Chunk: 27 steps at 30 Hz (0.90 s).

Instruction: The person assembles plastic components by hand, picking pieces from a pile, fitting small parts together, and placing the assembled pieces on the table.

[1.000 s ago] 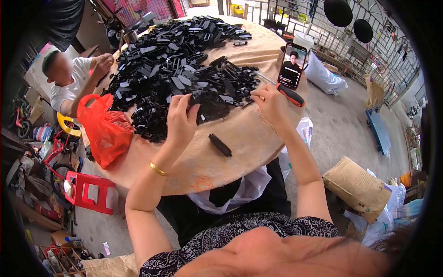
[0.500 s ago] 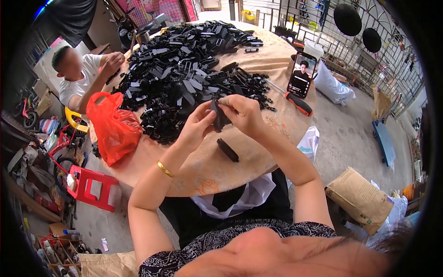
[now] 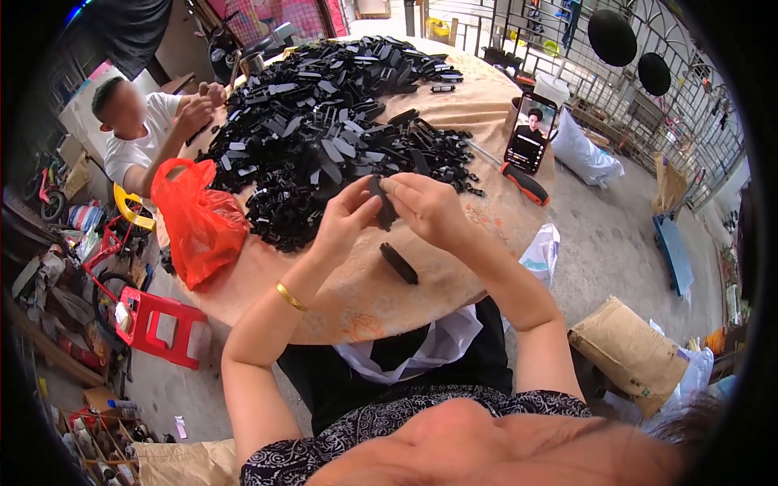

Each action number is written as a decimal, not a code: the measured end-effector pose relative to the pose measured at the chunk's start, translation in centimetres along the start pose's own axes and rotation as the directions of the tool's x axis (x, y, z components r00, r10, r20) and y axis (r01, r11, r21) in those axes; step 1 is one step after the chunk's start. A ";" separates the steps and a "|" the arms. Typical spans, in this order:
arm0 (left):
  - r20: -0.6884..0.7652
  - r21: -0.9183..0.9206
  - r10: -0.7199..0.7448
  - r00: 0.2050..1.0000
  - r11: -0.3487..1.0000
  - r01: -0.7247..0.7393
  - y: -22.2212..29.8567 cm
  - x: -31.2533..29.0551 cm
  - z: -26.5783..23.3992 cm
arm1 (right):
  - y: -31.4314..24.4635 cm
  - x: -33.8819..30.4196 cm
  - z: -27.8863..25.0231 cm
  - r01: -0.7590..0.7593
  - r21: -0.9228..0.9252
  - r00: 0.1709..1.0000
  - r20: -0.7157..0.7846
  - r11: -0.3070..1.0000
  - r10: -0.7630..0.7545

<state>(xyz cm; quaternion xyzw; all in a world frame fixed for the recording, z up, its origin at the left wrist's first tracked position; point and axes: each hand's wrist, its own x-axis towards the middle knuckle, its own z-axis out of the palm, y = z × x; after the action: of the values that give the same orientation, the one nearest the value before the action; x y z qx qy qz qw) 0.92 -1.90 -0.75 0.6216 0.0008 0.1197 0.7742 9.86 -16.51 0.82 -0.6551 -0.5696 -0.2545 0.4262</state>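
Both my hands meet over the near half of the table, fingers closed on one dark elongated plastic part (image 3: 382,202). My left hand (image 3: 350,212) pinches it from the left, a gold bangle on that wrist. On its other side, my right hand (image 3: 427,208) grips the upper portion, and its fingers hide some of the part. A similar black plastic piece (image 3: 399,264) lies on the cloth just below my hands. Beyond them rises a big heap of black plastic parts (image 3: 324,121), flat covers mixed with small linked pieces.
A patterned beige cloth covers the round table (image 3: 316,316). A red plastic bag (image 3: 198,231) sits at left, a phone (image 3: 531,132) stands at right beside a screwdriver (image 3: 525,183). Across the heap, a person (image 3: 142,130) handles something small. A red stool (image 3: 162,328) stands on the floor.
My right fingers have shifted over the dark part, which is turned slightly between my hands. The person across has brought both hands into view, raised near the heap.
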 end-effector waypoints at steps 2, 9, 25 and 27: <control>-0.041 -0.006 0.011 0.999 1.000 -0.011 0.2 0.1 0.0 | -0.3 0.0 0.2 0.011 0.048 0.999 -0.034 0.999 -0.009; -0.064 -0.118 -0.072 0.995 0.991 0.065 0.6 -0.7 1.0 | -1.0 -0.1 0.0 0.022 0.043 0.999 0.039 0.999 -0.024; 0.396 0.811 -0.148 0.906 0.519 -0.270 2.0 -1.4 -1.0 | -3.2 -5.3 -1.9 -0.329 -0.056 0.870 0.371 0.943 0.325; 0.254 0.833 -0.342 0.905 0.553 -0.025 2.1 -1.4 -0.1 | -4.2 -5.7 -1.7 -0.334 -0.091 0.870 0.353 0.938 0.344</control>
<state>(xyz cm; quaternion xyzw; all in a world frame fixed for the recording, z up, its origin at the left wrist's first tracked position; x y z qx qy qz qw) -0.86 -1.61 1.04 0.9163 -0.0393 -0.0918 0.3879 4.82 -21.01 -1.81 -0.7861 -0.5113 -0.0581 0.3425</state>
